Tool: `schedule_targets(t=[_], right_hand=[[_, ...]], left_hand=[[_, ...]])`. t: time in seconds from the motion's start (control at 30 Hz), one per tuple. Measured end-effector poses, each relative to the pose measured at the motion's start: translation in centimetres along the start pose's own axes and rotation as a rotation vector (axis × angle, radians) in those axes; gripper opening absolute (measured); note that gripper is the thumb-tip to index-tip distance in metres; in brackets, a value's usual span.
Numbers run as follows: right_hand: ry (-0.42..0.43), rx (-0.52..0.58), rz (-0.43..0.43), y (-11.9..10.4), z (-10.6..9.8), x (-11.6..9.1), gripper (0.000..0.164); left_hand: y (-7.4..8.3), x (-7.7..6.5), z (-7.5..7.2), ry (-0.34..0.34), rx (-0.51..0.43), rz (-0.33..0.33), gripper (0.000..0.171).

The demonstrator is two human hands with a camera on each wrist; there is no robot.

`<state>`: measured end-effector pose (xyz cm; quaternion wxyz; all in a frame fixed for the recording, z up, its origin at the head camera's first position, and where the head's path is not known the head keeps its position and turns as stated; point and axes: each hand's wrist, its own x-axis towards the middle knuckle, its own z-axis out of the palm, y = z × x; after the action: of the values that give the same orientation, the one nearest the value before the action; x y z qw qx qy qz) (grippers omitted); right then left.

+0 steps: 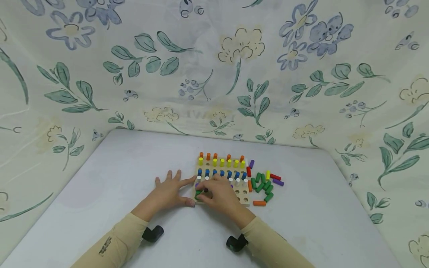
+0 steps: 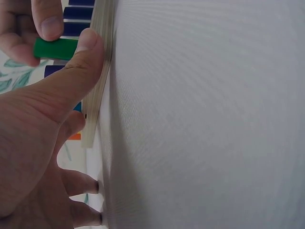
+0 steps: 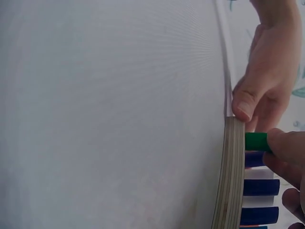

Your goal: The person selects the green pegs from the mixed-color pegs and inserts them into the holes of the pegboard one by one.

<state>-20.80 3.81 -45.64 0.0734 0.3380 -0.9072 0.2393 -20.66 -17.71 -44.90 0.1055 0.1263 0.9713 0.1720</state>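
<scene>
A wooden pegboard (image 1: 243, 203) lies on the table with rows of orange, yellow, blue and white pegs standing in it. At its front left corner my right hand (image 1: 221, 193) pinches a green peg (image 3: 256, 141), which stands upright against the board in the right wrist view. Beside the board's left edge my left hand (image 1: 169, 191) rests with fingers spread. Its thumb and index finger touch the board's side. Purple pegs (image 3: 259, 187) stand in the row behind the green one, partly covered by my right hand in the head view.
Loose green pegs (image 1: 260, 187) lie in a heap right of the board, with a few red, purple, yellow and orange ones around them. An orange peg (image 1: 259, 203) lies nearest the front. Flower-patterned cloth (image 1: 214, 74) rises behind the white table (image 1: 134, 156).
</scene>
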Motion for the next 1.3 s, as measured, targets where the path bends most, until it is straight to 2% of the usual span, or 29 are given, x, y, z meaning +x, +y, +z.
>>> schedule_targets(t=[0.3,0.87,1.13,1.3], right_hand=[[0.008,-0.026,-0.032,0.1,0.0,-0.1,0.022],[0.007,-0.020,0.007,0.6,-0.6,-0.9,0.020],[0.014,0.047,0.043,1.0,-1.1,-1.5,0.021],[0.028,0.033,0.026,1.5,-1.2,-1.7,0.020]], left_hand=[[0.2,-0.1,0.0,0.003,0.001,-0.002,0.095],[0.2,0.1,0.2,0.007,0.010,-0.011,0.094],[0.2,0.1,0.3,0.008,0.018,-0.017,0.093],[0.2,-0.1,0.2,0.013,0.009,-0.006,0.093]])
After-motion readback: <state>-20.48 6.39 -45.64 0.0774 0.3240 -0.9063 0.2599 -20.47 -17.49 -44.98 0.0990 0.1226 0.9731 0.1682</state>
